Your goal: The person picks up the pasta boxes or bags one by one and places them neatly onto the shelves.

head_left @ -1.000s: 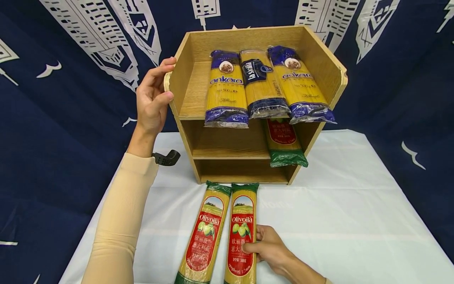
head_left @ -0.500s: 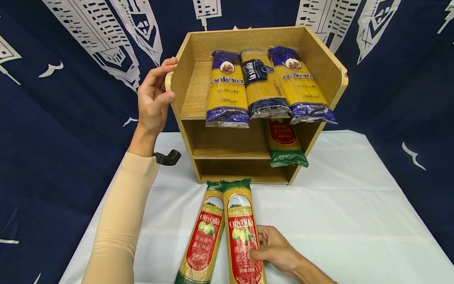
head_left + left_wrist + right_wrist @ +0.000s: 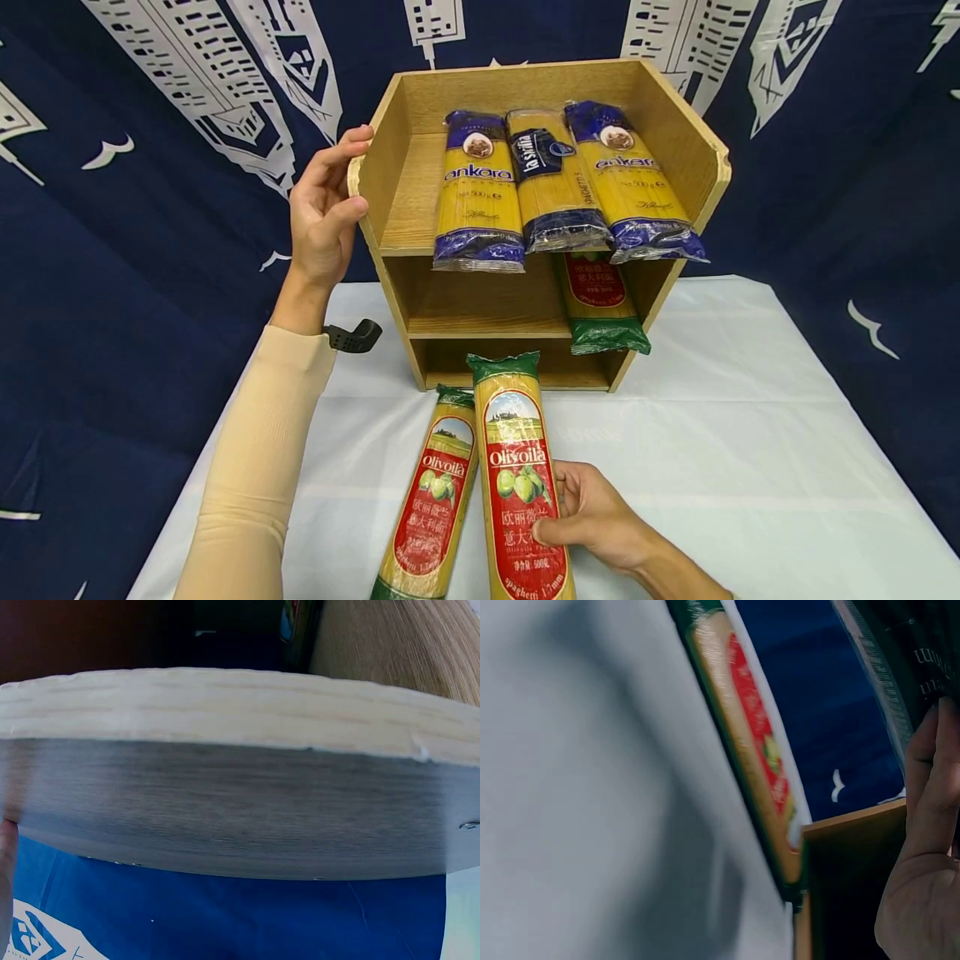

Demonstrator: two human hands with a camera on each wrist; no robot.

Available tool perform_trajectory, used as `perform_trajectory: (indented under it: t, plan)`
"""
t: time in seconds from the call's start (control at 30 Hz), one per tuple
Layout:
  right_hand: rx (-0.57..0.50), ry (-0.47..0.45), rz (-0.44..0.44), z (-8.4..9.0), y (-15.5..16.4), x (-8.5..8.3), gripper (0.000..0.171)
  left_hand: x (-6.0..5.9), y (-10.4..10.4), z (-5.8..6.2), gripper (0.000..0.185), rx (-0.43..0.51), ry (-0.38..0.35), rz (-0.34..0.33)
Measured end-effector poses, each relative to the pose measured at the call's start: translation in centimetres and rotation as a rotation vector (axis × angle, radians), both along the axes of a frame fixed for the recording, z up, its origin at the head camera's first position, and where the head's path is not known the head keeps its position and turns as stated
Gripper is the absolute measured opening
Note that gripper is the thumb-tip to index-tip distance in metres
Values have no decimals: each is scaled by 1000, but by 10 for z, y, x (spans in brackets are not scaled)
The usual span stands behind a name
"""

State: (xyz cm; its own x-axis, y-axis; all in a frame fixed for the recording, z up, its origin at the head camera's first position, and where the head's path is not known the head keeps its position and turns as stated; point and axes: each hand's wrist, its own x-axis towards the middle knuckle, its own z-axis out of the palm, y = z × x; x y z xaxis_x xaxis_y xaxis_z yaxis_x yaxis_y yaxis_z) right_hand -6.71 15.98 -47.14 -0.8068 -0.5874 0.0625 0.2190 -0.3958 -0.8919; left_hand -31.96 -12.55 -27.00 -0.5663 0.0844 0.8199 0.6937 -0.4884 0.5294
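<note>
- A white cloth [image 3: 750, 433] covers the table, lightly creased.
- Behind it hangs a navy backdrop [image 3: 172, 233] printed with white buildings and birds.
- A three-level wooden shelf [image 3: 408, 187] stands at the table's far side, against the backdrop.
- The left hand [image 3: 322, 204] grips the front edge of the shelf's left side panel, thumb and fingers on either side.
- The right hand [image 3: 600, 517] holds an Olivoilà spaghetti pack [image 3: 517, 425] by its right side, thumb on the label, at the near side before the shelf.
- Just left, a second Olivoilà pack [image 3: 427, 508] lies slanted on the cloth.
- Two Ankara packs [image 3: 480, 200] flank a La Sicilia pack [image 3: 558, 192] on the top level.
- A green-ended spaghetti pack [image 3: 600, 300] sits at the middle level's right, its end jutting out.
</note>
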Motion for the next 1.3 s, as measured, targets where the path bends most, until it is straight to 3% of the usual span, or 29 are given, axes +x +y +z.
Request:
perform_trajectory:
  t: [0.3, 0.67, 0.9, 1.3]
  plan:
    - [22, 20, -18, 30, 9, -11, 44, -1, -1, -1, 51, -9, -1, 8]
    - [36, 49, -94, 51, 18, -33, 42, -2, -3, -4, 48, -27, 4, 23]
    - [69, 13, -169, 55, 24, -45, 36, -2, -2, -3, 48, -26, 9, 23]
    - [135, -93, -307, 69, 22, -64, 44, -1, -1, -1, 48, -20, 10, 14]
